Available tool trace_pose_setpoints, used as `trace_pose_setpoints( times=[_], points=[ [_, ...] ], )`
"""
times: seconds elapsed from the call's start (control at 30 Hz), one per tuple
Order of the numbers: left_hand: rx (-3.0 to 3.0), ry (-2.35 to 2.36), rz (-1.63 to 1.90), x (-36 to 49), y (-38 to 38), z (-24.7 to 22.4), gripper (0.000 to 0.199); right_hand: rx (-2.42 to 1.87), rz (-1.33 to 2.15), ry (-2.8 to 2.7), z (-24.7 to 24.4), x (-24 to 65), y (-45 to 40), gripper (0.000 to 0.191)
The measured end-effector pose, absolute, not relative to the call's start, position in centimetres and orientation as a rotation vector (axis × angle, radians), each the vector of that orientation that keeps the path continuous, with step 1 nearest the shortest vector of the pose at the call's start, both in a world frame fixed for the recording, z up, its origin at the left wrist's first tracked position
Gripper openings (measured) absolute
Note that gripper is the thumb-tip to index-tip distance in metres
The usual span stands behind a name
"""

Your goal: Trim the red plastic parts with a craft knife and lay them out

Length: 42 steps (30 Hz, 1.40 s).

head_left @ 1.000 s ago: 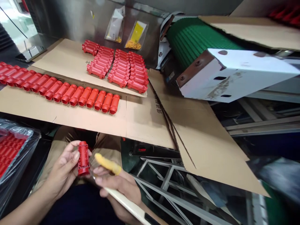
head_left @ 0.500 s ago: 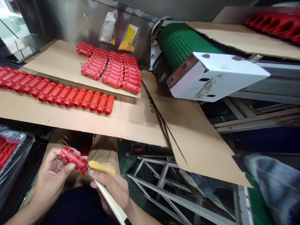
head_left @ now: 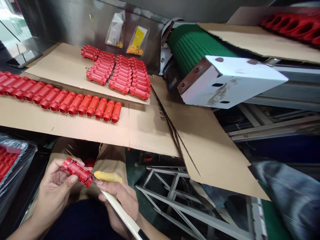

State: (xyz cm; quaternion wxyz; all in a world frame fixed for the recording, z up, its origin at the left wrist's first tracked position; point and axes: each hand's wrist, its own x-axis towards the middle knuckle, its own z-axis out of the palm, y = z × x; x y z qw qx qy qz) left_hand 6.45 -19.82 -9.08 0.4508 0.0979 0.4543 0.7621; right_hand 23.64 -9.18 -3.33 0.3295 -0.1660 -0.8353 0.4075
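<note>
My left hand (head_left: 56,181) holds a red plastic housing half (head_left: 78,170) between thumb and fingers, its hollow ribbed inside facing up and a dark line along its rim. My right hand (head_left: 122,196) is closed around a long cream-handled tool (head_left: 118,211) with a black band low on the handle. A yellow finger cot (head_left: 108,177) covers one finger of that hand. The tool's small thin tip is close to the right end of the housing; whether it touches I cannot tell.
Red housings (head_left: 86,105) lie in a long row on the cardboard (head_left: 147,130), with more stacked behind. Two plastic bags (head_left: 138,40) lean at the back. A green conveyor belt (head_left: 197,46) with a white end guard (head_left: 230,83) stands right. A lined crate (head_left: 25,150) holds red parts at left.
My left hand and the housing have shifted slightly left. The tool tip has come a little away from the housing's end. At the far right, a blurred denim-clad person has moved.
</note>
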Motion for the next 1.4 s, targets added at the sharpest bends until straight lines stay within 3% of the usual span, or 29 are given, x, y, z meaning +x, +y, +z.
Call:
trace_pose_setpoints(
  times=[0.17, 0.4, 0.53, 0.63, 0.73, 0.8, 0.87, 0.97, 1.03, 1.2, 1.4],
  points=[
    [0.188, 1.194, 1.910, 6.7, -19.0, -8.4, 0.030, -0.431, 1.132, -2.239, -3.1, 23.7, -8.3, 0.015],
    [0.147, 1.105, 1.758, 6.4, -18.6, -8.4, 0.040, -0.112, 0.778, -2.604, -2.0, 23.9, -6.6, 0.019],
    [0.208, 1.193, 1.806, 6.5, -19.2, -9.0, 0.045, -0.451, 1.407, -2.163, -3.1, 23.4, -6.7, 0.012],
    [0.338, 1.306, 1.872, 6.8, -19.3, -8.9, 0.041, -0.728, 1.969, -1.637, -3.9, 22.7, -7.0, 0.027],
    [0.413, 1.381, 1.932, 7.1, -19.2, -8.6, 0.036, -0.717, 2.288, -1.255, -3.8, 22.4, -7.5, 0.034],
    [0.396, 1.374, 1.924, 7.1, -19.2, -8.5, 0.032, -0.496, 2.414, -1.278, -3.2, 22.7, -7.7, 0.037],
    [0.366, 1.330, 1.880, 6.9, -19.4, -8.6, 0.029, -0.284, 2.238, -1.615, -2.5, 23.2, -7.7, 0.036],
    [0.346, 1.300, 1.838, 6.8, -19.6, -8.7, 0.026, -0.335, 1.445, -2.131, -2.1, 23.6, -7.4, 0.016],
    [0.373, 1.337, 1.825, 6.9, -19.6, -8.7, 0.023, -0.361, 1.098, -2.212, -2.5, 23.2, -7.4, 0.023],
    [0.463, 1.390, 1.792, 7.6, -19.7, -8.3, 0.017, -0.260, 0.924, -2.210, -3.9, 21.9, -8.1, 0.034],
    [0.487, 1.378, 1.804, 7.6, -19.7, -8.4, 0.017, -0.261, 0.880, -2.221, -4.1, 21.8, -8.4, 0.032]
  ],
)
